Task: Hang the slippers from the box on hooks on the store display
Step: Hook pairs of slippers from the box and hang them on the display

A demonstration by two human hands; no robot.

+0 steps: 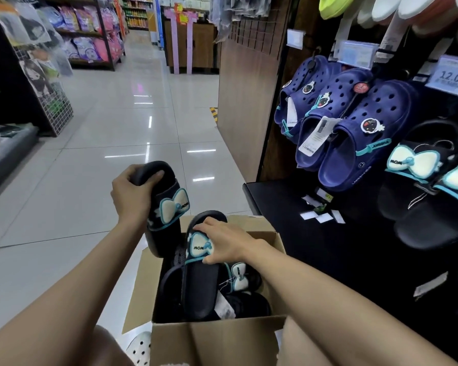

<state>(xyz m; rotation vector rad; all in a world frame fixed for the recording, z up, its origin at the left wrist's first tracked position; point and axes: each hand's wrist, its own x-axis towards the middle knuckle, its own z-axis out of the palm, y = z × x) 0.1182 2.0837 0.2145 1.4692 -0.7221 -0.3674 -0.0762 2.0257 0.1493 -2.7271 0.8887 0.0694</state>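
Head view: person crouched or seated over an open box [217, 339] on the tiled floor [117, 133], display [288, 215] to the right.

Left hand [132, 194]: fingers and thumb curled round one end of a black slipper [164, 207], gripping it. Slipper held up clear of the box, just above its far left corner, hanging roughly upright, bow strap facing the camera.

Right hand [222, 244]: reaching into the box, fingers bent over the bow strap of a second slipper [200, 273], thumb pressed at the strap's near edge. This slipper stands tilted, its top end poking above the box rim, its bottom end down among the others.

More slippers [243, 299] lie jumbled in the box below and right of the right hand; a paper tag [224, 310] shows among them.

The two held slippers sit close together, the left one higher and farther out.

Display: navy clogs [354, 133] hang in a row, matching bow slippers [418, 196] to their right. A price card [451, 77] reads 12.00.
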